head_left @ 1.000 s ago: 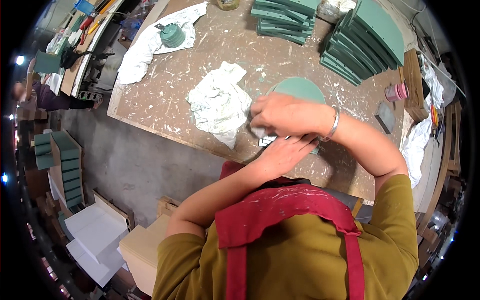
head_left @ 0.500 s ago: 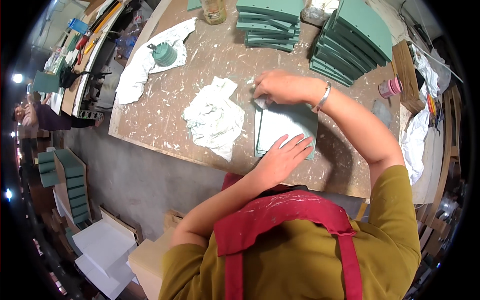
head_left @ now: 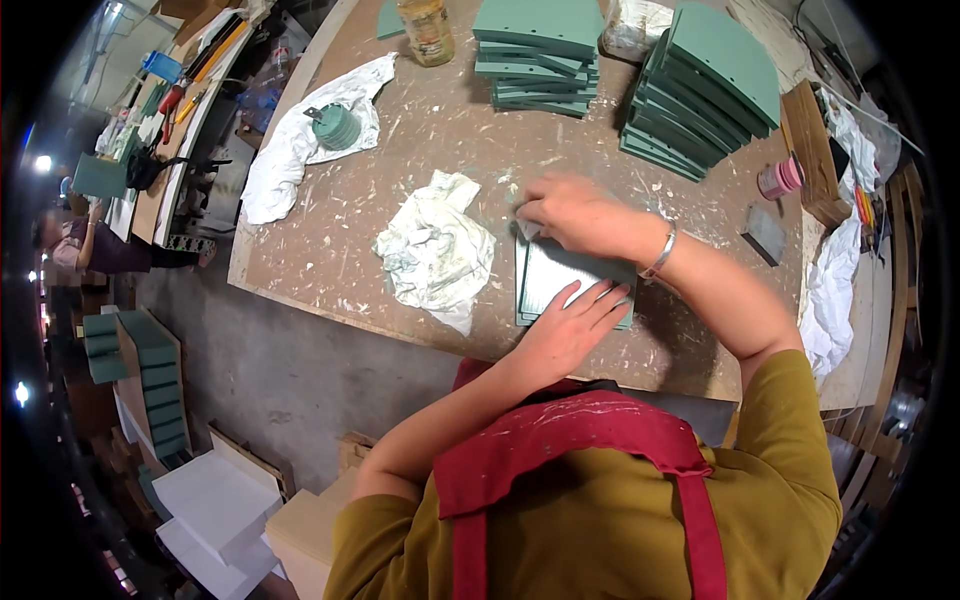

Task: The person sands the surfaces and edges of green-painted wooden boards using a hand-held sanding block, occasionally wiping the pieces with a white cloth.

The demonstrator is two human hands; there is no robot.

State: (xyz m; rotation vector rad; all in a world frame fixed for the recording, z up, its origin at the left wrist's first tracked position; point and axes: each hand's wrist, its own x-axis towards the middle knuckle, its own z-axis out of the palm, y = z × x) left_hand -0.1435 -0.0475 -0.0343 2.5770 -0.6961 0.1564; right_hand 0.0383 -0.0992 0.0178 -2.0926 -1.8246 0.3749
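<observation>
A short stack of green rectangular panels [head_left: 575,277] lies near the table's front edge, the top one pale with fine lines. My left hand [head_left: 572,332] rests flat on its near end, fingers spread. At the far left corner, my right hand [head_left: 568,212] is closed around a small whitish wad [head_left: 529,229], pressing it near the panel edge; its material is unclear. Left of the panels lies a crumpled, stained white cloth [head_left: 437,250]. Beyond it, a round green ribbed object [head_left: 336,128] with a blade-like tab sits on another white cloth [head_left: 283,165].
Stacks of curved green boards [head_left: 537,45] and more boards [head_left: 700,90] stand at the far side. A jar [head_left: 427,32] is at the back, a pink pot [head_left: 779,179] and grey block [head_left: 765,235] at the right. Another person [head_left: 85,240] stands far left.
The view has shifted slightly, so the table sits lower in it. My right hand stays near the panels' far left corner, its wrist turned a little; my left hand keeps its place.
</observation>
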